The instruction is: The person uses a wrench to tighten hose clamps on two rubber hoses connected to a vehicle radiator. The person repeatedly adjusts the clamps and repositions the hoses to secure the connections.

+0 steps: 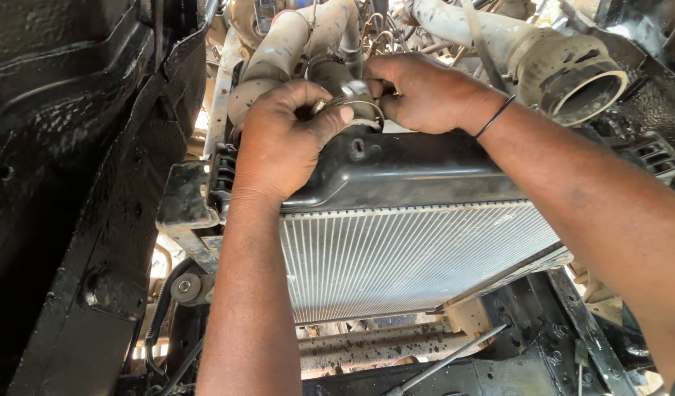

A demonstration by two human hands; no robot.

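The left hand [282, 143] covers the near side of the hose clamp [356, 103], so only part of its metal band shows. The right hand [418, 92] hides the hose [330, 73] behind it, and its fingertips vanish there. Both forearms run out at the bottom and right edges. The radiator [411, 257] is partly masked by the left arm. The pipe mouth [579, 84] is dark inside. A thin rod [447, 359] is cut off at the bottom edge.

A black-painted vehicle frame [81, 242] carries a finned radiator [418, 253], its black top tank [403, 169] at twelve o'clock, frame rail at nine.
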